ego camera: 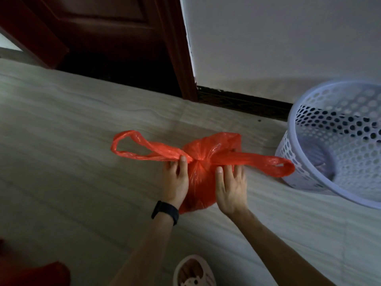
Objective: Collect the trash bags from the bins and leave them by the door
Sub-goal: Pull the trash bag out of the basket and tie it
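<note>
A red plastic trash bag (201,153) lies on the pale floor in the middle of the view, its two handle loops pulled out to the left and right and crossed at a knot in the centre. My left hand (176,180), with a black wristband, pinches the left handle next to the knot. My right hand (232,186) pinches the right handle close to the knot. A white perforated bin (338,141) stands at the right, tilted toward me, a little right of the bag. The dark wooden door (115,38) is at the top left, beyond the bag.
A white wall (278,38) with a dark skirting board runs behind the bin. My slippered foot (193,271) shows at the bottom edge. Something red (37,273) sits at the bottom left corner. Pale floor (61,141) spreads to the left.
</note>
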